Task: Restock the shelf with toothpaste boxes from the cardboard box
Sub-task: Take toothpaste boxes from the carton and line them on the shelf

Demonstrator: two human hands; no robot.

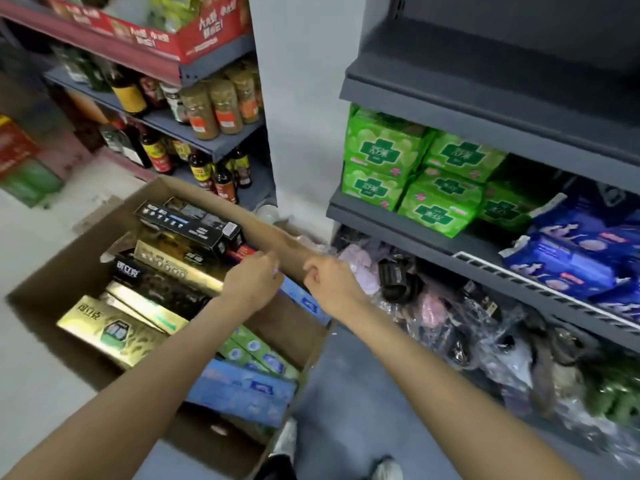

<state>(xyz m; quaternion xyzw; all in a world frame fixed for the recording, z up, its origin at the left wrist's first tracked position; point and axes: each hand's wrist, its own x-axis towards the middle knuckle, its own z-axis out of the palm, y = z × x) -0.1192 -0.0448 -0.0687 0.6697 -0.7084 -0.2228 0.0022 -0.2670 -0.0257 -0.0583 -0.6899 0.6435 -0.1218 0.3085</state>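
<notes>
An open cardboard box [86, 251] stands on the floor, filled with gold [107, 329], black [183, 223], green [256, 351] and blue [242, 389] toothpaste boxes. My left hand [254, 280] reaches over the box's right side, and its curled fingers grip the upper end of a blue toothpaste box [304, 301] that lies along the right wall. My right hand [330, 277] hovers just to the right, above the box's rim, with curled fingers and nothing visible in them. The dark grey shelf [398, 223] rises at the right.
The right shelf holds green packs [384, 150] and blue packs [568, 258], with plastic-wrapped goods [450, 317] piled at the bottom. Bottles and jars [207, 109] fill the left shelf. A grey pillar [304, 116] stands between them. My shoes [388, 469] show below.
</notes>
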